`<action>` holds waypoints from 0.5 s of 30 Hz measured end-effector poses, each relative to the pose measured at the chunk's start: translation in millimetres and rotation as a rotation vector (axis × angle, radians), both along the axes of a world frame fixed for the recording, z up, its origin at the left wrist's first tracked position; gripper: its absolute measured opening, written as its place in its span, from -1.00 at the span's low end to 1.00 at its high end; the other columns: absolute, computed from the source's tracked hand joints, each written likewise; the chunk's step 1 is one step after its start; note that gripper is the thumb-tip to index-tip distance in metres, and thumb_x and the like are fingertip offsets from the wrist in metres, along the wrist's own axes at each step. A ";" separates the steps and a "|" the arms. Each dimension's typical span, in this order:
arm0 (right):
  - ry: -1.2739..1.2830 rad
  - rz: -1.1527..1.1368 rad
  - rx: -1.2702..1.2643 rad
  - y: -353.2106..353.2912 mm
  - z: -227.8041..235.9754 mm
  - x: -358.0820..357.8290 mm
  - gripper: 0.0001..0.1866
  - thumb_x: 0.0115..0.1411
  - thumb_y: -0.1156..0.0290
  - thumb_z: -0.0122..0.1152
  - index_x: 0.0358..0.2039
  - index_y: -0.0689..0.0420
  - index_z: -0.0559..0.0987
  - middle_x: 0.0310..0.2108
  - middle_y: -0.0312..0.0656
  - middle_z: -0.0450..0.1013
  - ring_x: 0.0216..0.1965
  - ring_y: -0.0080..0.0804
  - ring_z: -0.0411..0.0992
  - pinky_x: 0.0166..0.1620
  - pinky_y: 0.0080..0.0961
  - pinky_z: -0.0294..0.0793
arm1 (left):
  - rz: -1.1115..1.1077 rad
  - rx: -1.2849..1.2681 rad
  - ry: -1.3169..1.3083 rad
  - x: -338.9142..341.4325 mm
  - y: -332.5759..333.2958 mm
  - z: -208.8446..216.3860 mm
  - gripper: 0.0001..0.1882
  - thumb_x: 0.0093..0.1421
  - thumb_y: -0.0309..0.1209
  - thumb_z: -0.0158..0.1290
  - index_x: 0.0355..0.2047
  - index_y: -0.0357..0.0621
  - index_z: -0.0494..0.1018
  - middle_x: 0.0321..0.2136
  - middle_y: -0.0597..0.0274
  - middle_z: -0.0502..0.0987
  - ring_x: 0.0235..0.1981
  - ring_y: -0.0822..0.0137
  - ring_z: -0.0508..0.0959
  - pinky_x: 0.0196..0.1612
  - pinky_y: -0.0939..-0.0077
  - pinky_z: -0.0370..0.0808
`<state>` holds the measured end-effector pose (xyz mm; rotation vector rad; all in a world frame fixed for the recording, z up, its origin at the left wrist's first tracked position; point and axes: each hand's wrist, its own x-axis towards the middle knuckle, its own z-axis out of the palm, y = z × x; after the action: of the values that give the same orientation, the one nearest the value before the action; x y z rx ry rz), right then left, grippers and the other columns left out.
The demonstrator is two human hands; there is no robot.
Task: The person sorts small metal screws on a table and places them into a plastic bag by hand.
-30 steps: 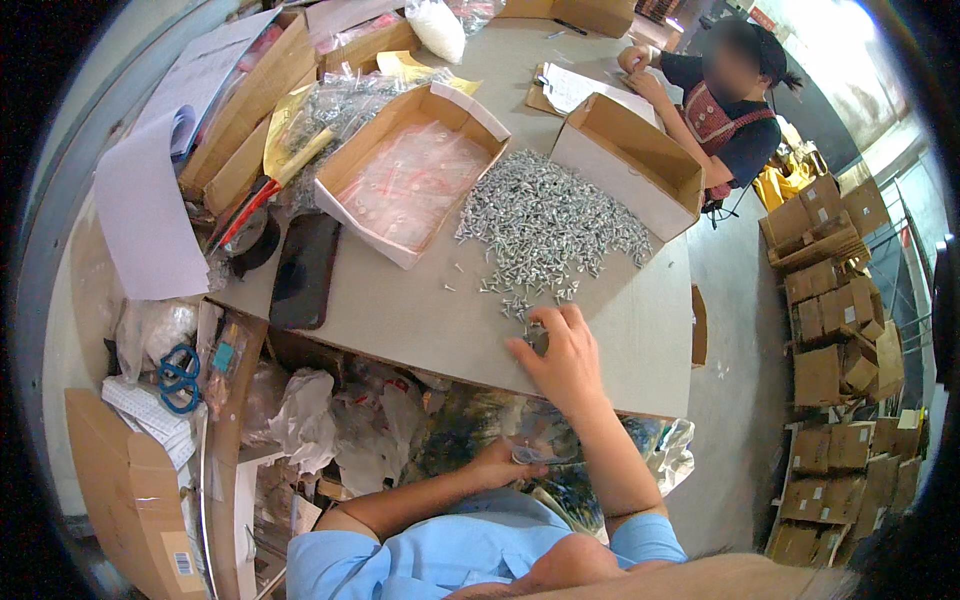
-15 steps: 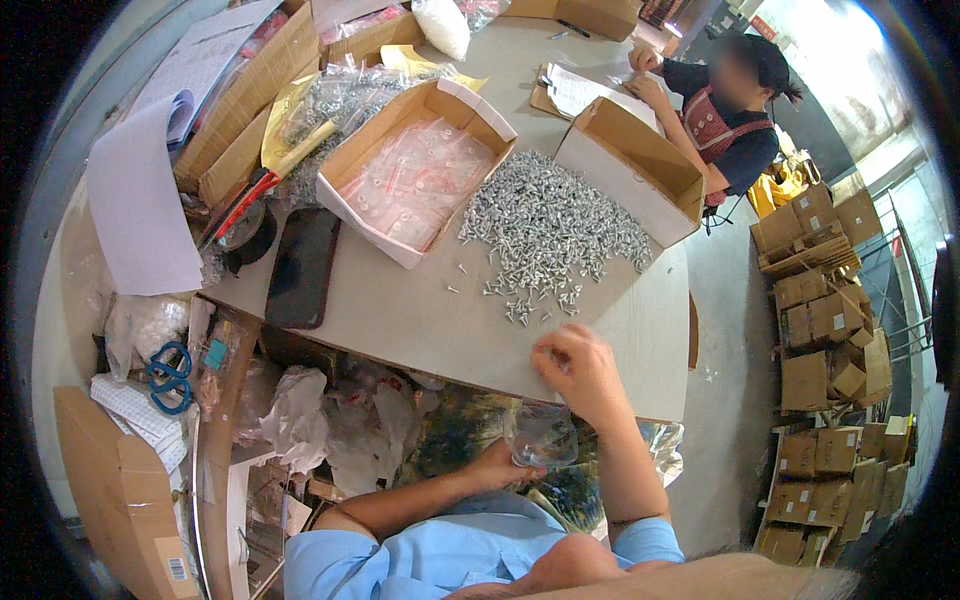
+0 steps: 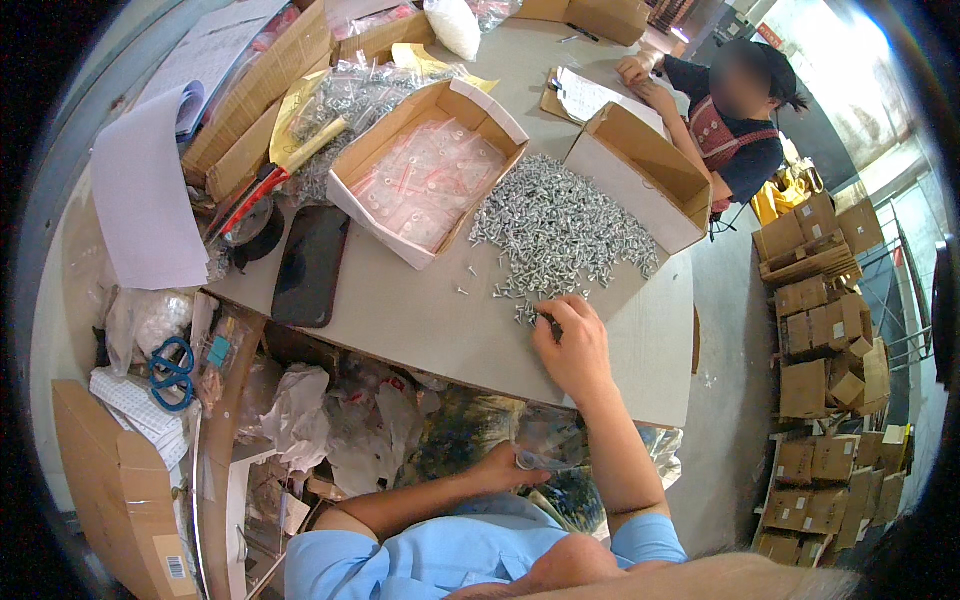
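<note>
Holding one see-through container (image 3: pixel 553 440) in the left hand (image 3: pixel 503 468), with the right hand (image 3: pixel 577 350) at one heap of screws (image 3: pixel 565 220)
Head view: the left hand grips the container's near side; the right fingers curl narrowly at the heap's six o'clock edge, any screw between them impossible to tell; around the heap, two loose screws (image 3: pixel 461 291) at eight o'clock, one phone (image 3: pixel 310 265) at nine, one box of small bags (image 3: pixel 372 212) at ten, one open box (image 3: pixel 625 185) at two
</note>
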<state>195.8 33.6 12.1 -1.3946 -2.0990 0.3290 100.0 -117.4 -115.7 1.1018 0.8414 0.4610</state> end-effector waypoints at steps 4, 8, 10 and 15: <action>0.012 -0.018 -0.027 1.1 0.8 0.1 -0.84 -0.01 0.46 0.20 -0.37 0.17 0.57 -0.33 -0.06 0.46 -0.26 -0.05 0.43 -0.16 -0.21 0.43 | 0.004 0.067 -0.018 1.0 0.4 -0.4 -0.45 0.04 -0.11 0.24 -0.04 -0.18 0.46 -0.18 0.11 0.57 -0.16 0.28 0.51 -0.03 0.36 0.41; 0.007 -0.030 -0.052 1.4 1.0 2.1 -0.90 0.00 0.46 0.19 -0.43 0.17 0.55 -0.35 -0.05 0.46 -0.28 -0.03 0.43 -0.20 -0.20 0.43 | -0.008 0.063 0.008 -4.4 5.4 17.7 -0.42 0.01 -0.07 0.25 -0.06 -0.20 0.47 -0.19 0.09 0.57 -0.16 0.27 0.51 -0.04 0.36 0.41; -0.043 -0.046 -0.089 -2.4 8.1 4.5 -0.91 0.01 0.44 0.18 -0.46 0.17 0.54 -0.36 -0.05 0.45 -0.28 -0.02 0.43 -0.22 -0.21 0.43 | -0.012 0.051 0.012 -3.9 5.9 17.3 -0.39 -0.02 -0.05 0.26 -0.06 -0.21 0.47 -0.18 0.07 0.56 -0.14 0.25 0.51 -0.02 0.35 0.40; -0.242 0.159 -0.237 -21.9 24.9 28.6 -0.88 -0.01 0.44 0.21 -0.43 0.19 0.56 -0.41 -0.06 0.46 -0.40 -0.08 0.46 -0.30 -0.30 0.44 | 0.059 0.077 -0.057 -0.3 -1.0 4.0 -0.61 0.06 -0.23 0.23 -0.17 -0.17 0.49 -0.37 0.28 0.55 -0.39 0.47 0.47 -0.29 0.50 0.43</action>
<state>224.4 11.7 36.9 -1.4647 -2.4421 0.5098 99.7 -118.4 -111.7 1.1313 0.8134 0.5759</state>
